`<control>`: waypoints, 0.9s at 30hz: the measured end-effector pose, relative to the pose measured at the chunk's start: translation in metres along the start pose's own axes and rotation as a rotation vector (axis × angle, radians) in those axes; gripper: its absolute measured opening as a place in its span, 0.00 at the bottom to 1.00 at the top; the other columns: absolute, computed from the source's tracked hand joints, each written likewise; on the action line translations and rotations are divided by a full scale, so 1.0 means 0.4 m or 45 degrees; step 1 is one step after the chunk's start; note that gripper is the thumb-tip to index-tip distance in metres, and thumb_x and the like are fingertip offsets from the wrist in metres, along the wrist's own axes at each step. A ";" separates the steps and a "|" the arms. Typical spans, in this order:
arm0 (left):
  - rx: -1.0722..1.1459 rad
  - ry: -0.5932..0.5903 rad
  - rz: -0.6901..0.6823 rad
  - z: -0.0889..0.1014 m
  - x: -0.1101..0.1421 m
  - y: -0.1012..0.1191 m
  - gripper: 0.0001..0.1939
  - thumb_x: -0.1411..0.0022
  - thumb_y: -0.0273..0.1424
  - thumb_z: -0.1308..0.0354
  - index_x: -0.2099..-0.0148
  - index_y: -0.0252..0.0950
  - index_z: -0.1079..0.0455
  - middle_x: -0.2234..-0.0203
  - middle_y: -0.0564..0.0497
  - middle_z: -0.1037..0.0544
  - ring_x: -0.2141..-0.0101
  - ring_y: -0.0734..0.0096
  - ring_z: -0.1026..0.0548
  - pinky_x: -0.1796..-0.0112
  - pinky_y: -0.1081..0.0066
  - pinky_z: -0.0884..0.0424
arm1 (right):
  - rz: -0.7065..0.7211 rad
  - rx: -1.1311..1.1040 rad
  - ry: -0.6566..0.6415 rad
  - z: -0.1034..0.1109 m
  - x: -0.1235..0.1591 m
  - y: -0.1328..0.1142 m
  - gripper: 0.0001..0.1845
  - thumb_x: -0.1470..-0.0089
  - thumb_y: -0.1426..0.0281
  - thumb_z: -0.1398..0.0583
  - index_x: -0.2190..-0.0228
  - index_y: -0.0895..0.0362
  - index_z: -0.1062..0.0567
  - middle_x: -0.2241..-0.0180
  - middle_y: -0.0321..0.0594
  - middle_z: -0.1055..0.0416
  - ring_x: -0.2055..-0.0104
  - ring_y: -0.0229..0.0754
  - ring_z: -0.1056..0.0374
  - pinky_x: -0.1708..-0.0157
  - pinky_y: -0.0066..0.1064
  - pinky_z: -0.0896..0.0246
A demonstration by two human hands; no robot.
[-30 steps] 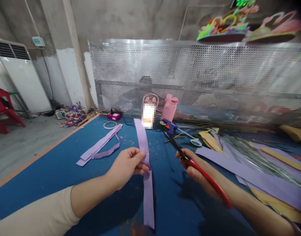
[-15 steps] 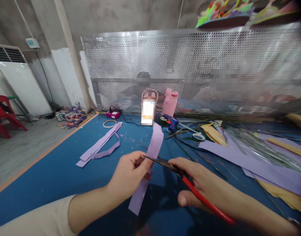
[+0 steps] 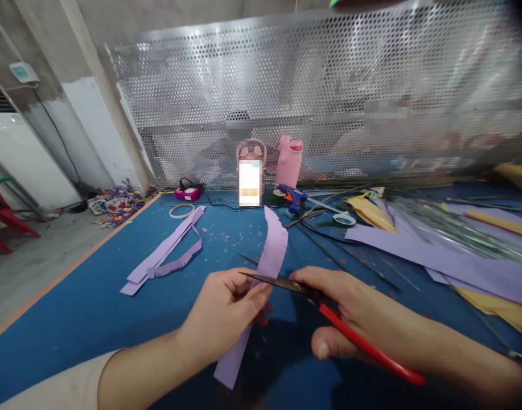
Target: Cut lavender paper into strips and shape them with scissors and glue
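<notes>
My left hand [image 3: 230, 313] pinches a lilac paper strip [image 3: 274, 245] between thumb and fingers. The strip's upper part curves upward and has a wavy edge; its lower end hangs below the hand. My right hand [image 3: 350, 313] grips red-handled scissors [image 3: 350, 336]. Their dark blades are parted, one in front of the strip and the other showing behind it, just above my left thumb. Some fingers of both hands are hidden. More lilac strips [image 3: 162, 250] lie on the blue table [image 3: 85, 307] to the left, one of them narrow with a ruffled edge.
At the back stand a lit phone [image 3: 250, 185] and a pink bottle [image 3: 290, 162], with a blue glue gun [image 3: 292, 197] before them. Tape rolls [image 3: 181, 211] lie nearby. Lilac sheets [image 3: 435, 253], yellow paper and green stems cover the right side. A perforated metal panel [image 3: 192, 102] rises behind.
The view has tilted down and turned slightly right. The scissor blades now reach further across the strip and stand more open, with the second blade showing behind it.
</notes>
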State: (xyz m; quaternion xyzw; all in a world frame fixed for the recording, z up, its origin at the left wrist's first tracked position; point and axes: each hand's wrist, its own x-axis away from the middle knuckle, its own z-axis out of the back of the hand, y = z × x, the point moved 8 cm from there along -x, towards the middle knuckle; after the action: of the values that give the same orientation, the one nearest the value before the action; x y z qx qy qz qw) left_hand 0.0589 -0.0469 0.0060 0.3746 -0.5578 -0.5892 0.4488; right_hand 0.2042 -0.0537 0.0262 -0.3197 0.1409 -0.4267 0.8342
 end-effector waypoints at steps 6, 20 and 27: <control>0.008 -0.021 0.043 0.000 -0.001 -0.015 0.14 0.42 0.40 0.42 0.65 0.33 0.27 0.79 0.52 0.24 0.79 0.76 0.26 0.77 0.79 0.32 | -0.010 -0.005 0.040 -0.003 -0.001 0.009 0.40 0.63 0.34 0.45 0.62 0.55 0.27 0.70 0.35 0.33 0.71 0.40 0.41 0.73 0.28 0.45; -0.013 -0.001 0.045 0.002 0.003 -0.014 0.16 0.42 0.42 0.42 0.68 0.32 0.29 0.78 0.50 0.23 0.79 0.75 0.26 0.77 0.78 0.32 | 0.075 -0.101 0.072 -0.008 -0.011 0.011 0.40 0.60 0.36 0.45 0.63 0.58 0.27 0.74 0.33 0.38 0.74 0.36 0.47 0.76 0.26 0.49; 0.035 0.022 0.117 0.004 0.000 -0.020 0.15 0.43 0.41 0.41 0.69 0.33 0.31 0.79 0.52 0.23 0.81 0.76 0.26 0.78 0.78 0.33 | 0.111 -0.068 0.109 -0.003 -0.009 0.003 0.36 0.56 0.38 0.45 0.67 0.59 0.27 0.76 0.32 0.41 0.75 0.35 0.49 0.77 0.26 0.51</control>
State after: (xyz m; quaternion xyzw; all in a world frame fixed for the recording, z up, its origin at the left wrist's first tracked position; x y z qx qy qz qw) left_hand 0.0564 -0.0464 -0.0018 0.3597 -0.5787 -0.5569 0.4750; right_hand 0.2020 -0.0508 0.0243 -0.3170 0.2015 -0.3994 0.8363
